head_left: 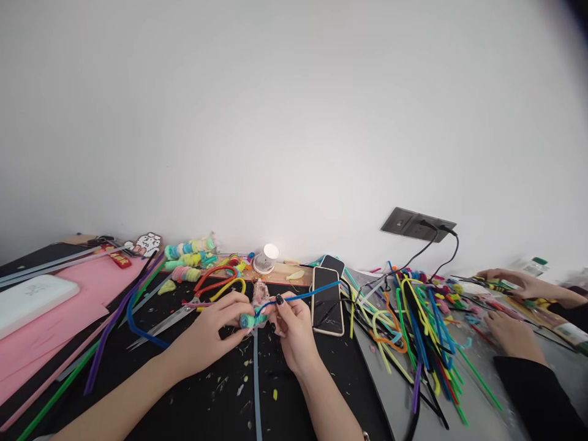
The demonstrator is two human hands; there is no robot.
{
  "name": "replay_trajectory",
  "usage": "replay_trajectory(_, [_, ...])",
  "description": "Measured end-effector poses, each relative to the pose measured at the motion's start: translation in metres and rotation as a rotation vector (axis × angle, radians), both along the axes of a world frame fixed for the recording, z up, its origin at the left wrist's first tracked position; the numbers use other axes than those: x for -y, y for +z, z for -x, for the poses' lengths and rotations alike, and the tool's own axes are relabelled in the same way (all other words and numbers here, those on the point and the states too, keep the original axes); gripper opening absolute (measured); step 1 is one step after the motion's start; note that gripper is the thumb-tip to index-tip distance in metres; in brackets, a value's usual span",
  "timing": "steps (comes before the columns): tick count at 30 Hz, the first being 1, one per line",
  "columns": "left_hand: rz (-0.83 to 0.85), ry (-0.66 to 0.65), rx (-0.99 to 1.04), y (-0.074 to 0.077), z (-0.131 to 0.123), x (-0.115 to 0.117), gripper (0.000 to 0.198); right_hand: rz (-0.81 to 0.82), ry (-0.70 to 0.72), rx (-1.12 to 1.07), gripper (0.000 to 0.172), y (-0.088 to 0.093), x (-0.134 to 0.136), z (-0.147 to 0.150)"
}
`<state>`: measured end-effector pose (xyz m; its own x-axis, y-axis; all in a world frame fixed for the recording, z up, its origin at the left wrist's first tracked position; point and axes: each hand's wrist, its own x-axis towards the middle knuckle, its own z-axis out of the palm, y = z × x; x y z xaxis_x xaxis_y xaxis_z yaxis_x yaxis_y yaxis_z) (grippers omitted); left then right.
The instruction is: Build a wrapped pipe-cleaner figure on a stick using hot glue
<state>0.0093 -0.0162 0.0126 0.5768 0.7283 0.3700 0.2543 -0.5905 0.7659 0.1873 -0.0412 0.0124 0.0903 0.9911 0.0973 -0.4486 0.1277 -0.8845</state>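
My left hand (225, 324) is closed around one end of a small coiled pipe-cleaner roll (248, 320) in teal and green. At the roll's other end, my right hand (290, 324) pinches a blue pipe cleaner (316, 292), whose free length sticks out to the right over a phone. How the blue stem joins the roll is hidden by my fingers. Below the hands a pale grey-blue strip (257, 386) runs down the black mat (220, 398). Scissors with red handles (214, 278) lie just beyond my left hand.
Two phones (327, 303) lie right of my hands. A paper cup (266, 258) stands by the wall. Finished coils (188, 248) and pink sheets (64, 324) are left; a heap of pipe cleaners (422, 331) is right. Another person's hands (514, 337) work at far right.
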Motion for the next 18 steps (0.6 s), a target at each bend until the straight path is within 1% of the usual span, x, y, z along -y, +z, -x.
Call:
replay_trajectory(2, [0.043,0.021,0.035,-0.003,-0.001,-0.002,0.015,0.000,-0.039,0.076,0.030,-0.002,-0.002,-0.004])
replay_trajectory(3, [0.090,0.051,0.074,-0.005,-0.001,-0.004,0.014,-0.010,-0.074,0.151,0.028,-0.003,-0.003,-0.006])
replay_trajectory(4, [0.127,0.103,0.131,-0.008,-0.001,-0.006,0.011,-0.031,-0.125,0.261,0.024,-0.003,-0.004,-0.009])
replay_trajectory(5, [0.171,0.166,0.195,-0.010,-0.001,-0.009,0.013,-0.064,-0.187,0.408,0.020,-0.004,-0.004,-0.012])
replay_trajectory(6, [0.227,0.253,0.267,-0.012,-0.001,-0.013,0.018,-0.103,-0.246,0.583,0.022,-0.004,-0.003,-0.014])
replay_trajectory(7, [0.293,0.333,0.329,-0.014,-0.001,-0.016,0.024,-0.137,-0.291,0.772,0.030,-0.005,-0.002,-0.017])
replay_trajectory(8, [0.360,0.380,0.385,-0.014,0.000,-0.019,0.029,-0.158,-0.317,0.960,0.039,-0.006,-0.001,-0.018])
replay_trajectory(9, [0.406,0.424,0.437,-0.015,0.001,-0.021,0.031,-0.156,-0.320,1.130,0.046,-0.007,0.000,-0.019])
replay_trajectory(11, [0.490,0.489,0.504,-0.013,0.002,-0.024,0.031,-0.099,-0.285,1.384,0.052,-0.009,0.002,-0.019])
replay_trajectory(13, [0.541,0.521,0.539,-0.012,0.003,-0.026,0.028,-0.030,-0.247,1.537,0.051,-0.011,0.004,-0.017])
replay_trajectory(15, [0.564,0.530,0.560,-0.010,0.003,-0.025,0.027,0.005,-0.232,1.613,0.049,-0.011,0.003,-0.017])
replay_trajectory(18, [0.570,0.525,0.586,-0.011,0.004,-0.025,0.033,0.013,-0.269,1.581,0.040,-0.008,0.001,-0.019])
